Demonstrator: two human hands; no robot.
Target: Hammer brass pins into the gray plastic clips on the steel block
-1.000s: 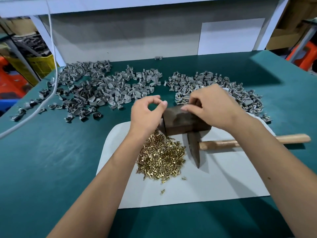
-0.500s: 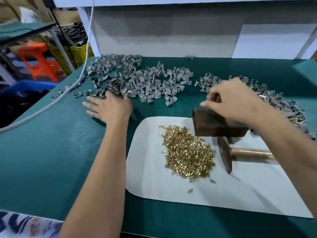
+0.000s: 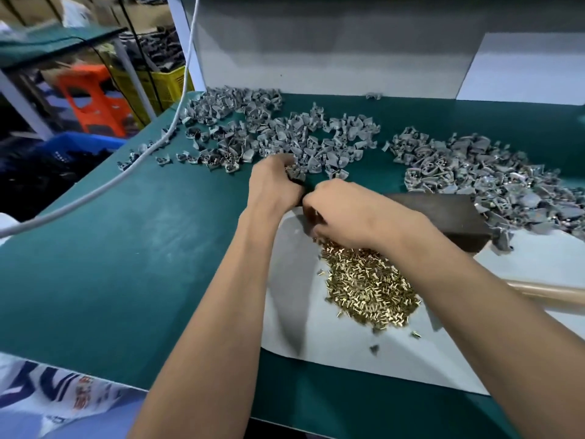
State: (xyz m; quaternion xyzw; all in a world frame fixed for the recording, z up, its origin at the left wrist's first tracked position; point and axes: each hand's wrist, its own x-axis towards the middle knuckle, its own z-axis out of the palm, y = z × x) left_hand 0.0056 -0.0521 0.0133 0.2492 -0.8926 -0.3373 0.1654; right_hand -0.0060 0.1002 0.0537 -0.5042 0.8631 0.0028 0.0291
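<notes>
My left hand [image 3: 273,185] curls its fingers round a few gray plastic clips [image 3: 296,175] at the near edge of the left clip heap [image 3: 278,134]. Just beside it, my right hand [image 3: 345,213] hovers with curled fingers over the left end of the dark steel block [image 3: 443,213] and the top edge of the brass pin pile [image 3: 370,286]. What its fingertips hold is hidden. The two hands nearly touch. A wooden hammer handle [image 3: 557,293] pokes out from behind my right forearm; the hammer head is hidden.
The block, pins and hammer lie on a white mat [image 3: 332,343] on the green table [image 3: 142,255]. A second clip heap [image 3: 474,172] lies behind the block at right. A white cable [image 3: 95,191] crosses the table's left corner. Crates and an orange stool [image 3: 91,99] stand beyond.
My left hand has moved right from lying flat on the table and now grips clips. My right hand left the top of the block and came down at its left end, over the pins.
</notes>
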